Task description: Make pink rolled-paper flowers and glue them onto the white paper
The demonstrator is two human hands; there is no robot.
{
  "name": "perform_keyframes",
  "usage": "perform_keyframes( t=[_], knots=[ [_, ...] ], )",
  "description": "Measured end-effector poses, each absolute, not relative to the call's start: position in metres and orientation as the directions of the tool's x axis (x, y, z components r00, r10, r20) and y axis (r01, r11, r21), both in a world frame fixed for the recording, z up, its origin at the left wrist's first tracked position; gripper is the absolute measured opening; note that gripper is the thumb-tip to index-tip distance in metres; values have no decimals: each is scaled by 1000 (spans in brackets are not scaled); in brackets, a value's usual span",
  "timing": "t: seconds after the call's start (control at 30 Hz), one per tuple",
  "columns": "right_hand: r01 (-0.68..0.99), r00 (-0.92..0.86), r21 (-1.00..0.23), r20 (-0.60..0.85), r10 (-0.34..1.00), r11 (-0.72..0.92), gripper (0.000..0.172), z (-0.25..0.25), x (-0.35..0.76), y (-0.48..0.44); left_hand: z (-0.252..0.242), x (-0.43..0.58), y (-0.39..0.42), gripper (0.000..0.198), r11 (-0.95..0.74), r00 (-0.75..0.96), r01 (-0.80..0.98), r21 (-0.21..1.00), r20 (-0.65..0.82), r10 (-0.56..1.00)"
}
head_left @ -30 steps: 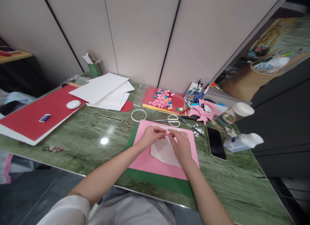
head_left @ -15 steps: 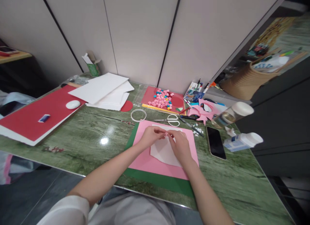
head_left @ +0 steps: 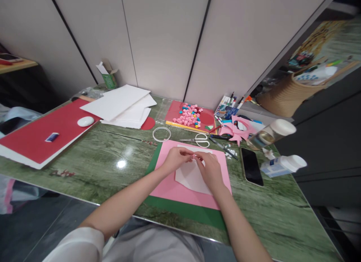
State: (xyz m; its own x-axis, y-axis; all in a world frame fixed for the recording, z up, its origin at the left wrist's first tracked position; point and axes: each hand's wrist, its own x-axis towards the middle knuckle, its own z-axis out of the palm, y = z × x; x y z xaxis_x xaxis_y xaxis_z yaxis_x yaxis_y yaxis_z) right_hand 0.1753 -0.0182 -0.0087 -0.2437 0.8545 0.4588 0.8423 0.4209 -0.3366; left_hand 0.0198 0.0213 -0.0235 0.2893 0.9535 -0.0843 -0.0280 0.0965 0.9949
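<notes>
My left hand [head_left: 177, 158] and my right hand [head_left: 209, 166] meet fingertip to fingertip over a white sheet of paper [head_left: 191, 179]. Both are closed in a pinch on a small pink piece [head_left: 193, 157]; its exact kind is too small to make out. Beneath the white sheet lies pink paper [head_left: 169, 188], which rests on a larger green sheet [head_left: 186, 212]. White-handled scissors [head_left: 201, 140] lie just beyond my hands, with a clear ring [head_left: 161, 134], perhaps a roll of tape, to their left.
Farther back, a heap of small pink, blue and yellow pieces [head_left: 188, 116] sits on red paper. To the right are a phone [head_left: 252, 166], two bottles [head_left: 283, 166] and pink paper scraps [head_left: 235, 129]. White sheets [head_left: 118, 105] and a red board [head_left: 42, 136] with a mouse [head_left: 85, 121] lie left.
My hands stay almost in place, both still pinching the small pink piece. The view has shifted very slightly.
</notes>
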Motion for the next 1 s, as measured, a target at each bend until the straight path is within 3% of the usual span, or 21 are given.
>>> perform_keyframes(
  t=[1.0],
  knots=[
    [800, -167, -460, 444, 880, 384, 16, -7, 174, -18, -23, 20, 22, 16, 120, 305, -49, 992, -100, 947]
  ],
)
